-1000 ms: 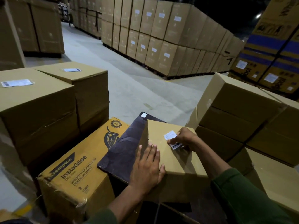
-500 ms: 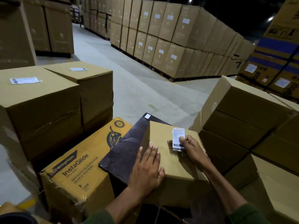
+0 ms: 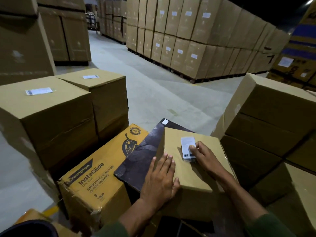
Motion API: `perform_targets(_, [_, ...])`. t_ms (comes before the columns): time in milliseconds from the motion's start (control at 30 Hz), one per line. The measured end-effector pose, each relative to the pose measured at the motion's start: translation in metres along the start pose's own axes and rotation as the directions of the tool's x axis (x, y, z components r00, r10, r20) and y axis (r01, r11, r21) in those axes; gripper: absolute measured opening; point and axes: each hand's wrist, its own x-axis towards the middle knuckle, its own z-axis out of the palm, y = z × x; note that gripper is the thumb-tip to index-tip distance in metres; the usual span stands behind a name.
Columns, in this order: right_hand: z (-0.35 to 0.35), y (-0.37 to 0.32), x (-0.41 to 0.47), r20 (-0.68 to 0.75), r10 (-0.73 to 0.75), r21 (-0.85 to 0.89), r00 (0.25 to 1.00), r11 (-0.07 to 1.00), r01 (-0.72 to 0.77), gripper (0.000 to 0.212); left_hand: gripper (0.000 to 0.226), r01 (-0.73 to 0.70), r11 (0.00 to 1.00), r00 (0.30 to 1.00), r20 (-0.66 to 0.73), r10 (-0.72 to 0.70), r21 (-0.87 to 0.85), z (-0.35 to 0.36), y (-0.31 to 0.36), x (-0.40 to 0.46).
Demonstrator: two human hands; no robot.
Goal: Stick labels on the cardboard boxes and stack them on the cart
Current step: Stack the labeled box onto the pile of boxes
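Pressing a label [image 3: 188,147] onto the box [image 3: 196,173] at lower centre, right hand [image 3: 204,155] fingers flat; left hand [image 3: 160,182] braces, open-palmed; stacking comes next.

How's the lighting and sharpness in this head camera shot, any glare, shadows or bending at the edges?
Head view: dim warehouse light, with a bright ceiling lamp flaring at top right; wide-angle bending tilts the tall stacks of brown cartons; the right hand throws a dark shadow beside the white barcode label on the plain brown cardboard box; the left hand looks sharp, the far boxes soft.
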Motion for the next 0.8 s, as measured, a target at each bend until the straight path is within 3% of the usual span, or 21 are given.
perform_targets(167, [-0.018,0.01,-0.044,0.062,0.0,0.006,0.998,1.0,0.0,0.036,0.055,0.001,1.0,0.999,-0.041,-0.001,-0.004,0.001,0.001,0.0])
perform_targets(433, [-0.013,0.016,0.009,-0.09,0.039,-0.007,0.995,0.999,-0.04,0.025,0.054,-0.006,0.999,0.997,-0.082,0.002,-0.047,0.005,-0.001,-0.001])
perform_targets(600, [0.006,0.005,0.043,-0.029,0.03,-0.015,0.999,0.999,-0.031,0.031,0.053,0.02,0.999,0.998,-0.065,-0.023,-0.043,0.001,0.002,-0.001])
perform_targets(800, [-0.003,0.0,-0.012,0.093,-0.018,0.03,0.995,0.999,0.016,0.034,0.055,0.032,0.999,0.998,-0.051,-0.035,-0.044,0.001,0.003,-0.002])
